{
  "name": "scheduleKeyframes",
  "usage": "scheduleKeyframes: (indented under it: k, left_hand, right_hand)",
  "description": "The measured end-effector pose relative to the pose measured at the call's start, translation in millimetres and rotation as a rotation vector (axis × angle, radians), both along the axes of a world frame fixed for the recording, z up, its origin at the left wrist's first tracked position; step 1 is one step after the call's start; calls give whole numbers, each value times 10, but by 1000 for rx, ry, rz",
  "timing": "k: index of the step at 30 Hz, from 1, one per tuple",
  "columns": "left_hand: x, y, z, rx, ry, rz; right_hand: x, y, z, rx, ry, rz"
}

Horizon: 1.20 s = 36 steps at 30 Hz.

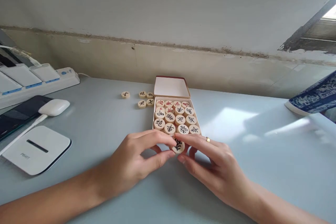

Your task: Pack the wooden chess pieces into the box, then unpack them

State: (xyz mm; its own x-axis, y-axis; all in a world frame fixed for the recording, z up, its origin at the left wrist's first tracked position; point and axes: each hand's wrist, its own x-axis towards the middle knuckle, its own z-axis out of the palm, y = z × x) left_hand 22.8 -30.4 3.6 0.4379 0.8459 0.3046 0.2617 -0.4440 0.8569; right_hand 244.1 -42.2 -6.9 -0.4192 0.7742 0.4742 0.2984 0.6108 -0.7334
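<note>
In front of the box, a round wooden Chinese chess piece (179,147) with a black character is tilted toward me between my two hands. My left hand (139,152) pinches its left side with thumb and forefinger. The fingers of my right hand (214,159), with a gold ring, close around the piece's right and upper edge. Just beyond the fingertips sits a shallow open box (197,117), its lid (172,87) folded back. Rows of chess pieces fill it, red characters (177,104) at the far end and black ones (180,119) nearer. My fingers cover its near edge.
Several loose black-character pieces (142,104) lie left of the box, one (125,95) farther out. Along the left are a power strip (65,77), a dark phone (23,112), a white earbud case (56,107) on a cable and a white square device (36,150). Blue patterned fabric (315,94) is at right.
</note>
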Motion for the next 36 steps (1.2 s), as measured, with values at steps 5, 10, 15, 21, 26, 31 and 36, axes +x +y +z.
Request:
scheduleKeyframes:
  k: [5,10,15,21,26,31,36]
  left_hand:
    - [-18,39,-16,190,39,-10]
    - [-58,98,11,312,64,-37]
    - [-43,143,14,280,-11,88]
    - [-42,350,87,-7,-11,407]
    - [-50,594,50,-73,-38,491]
    - [-19,622,18,-116,62,429]
    - [-26,609,27,-118,135,375]
  right_hand:
    - [-5,16,25,14,-8,26]
    - [-13,-5,24,85,-73,49]
    - [-18,-16,1,142,-78,0]
    - [-10,-17,-10,197,-161,39]
    - [-25,-26,-20,203,-201,56]
    - [-35,-6,-34,217,-203,21]
    - [-33,-13,-22,249,-223,47]
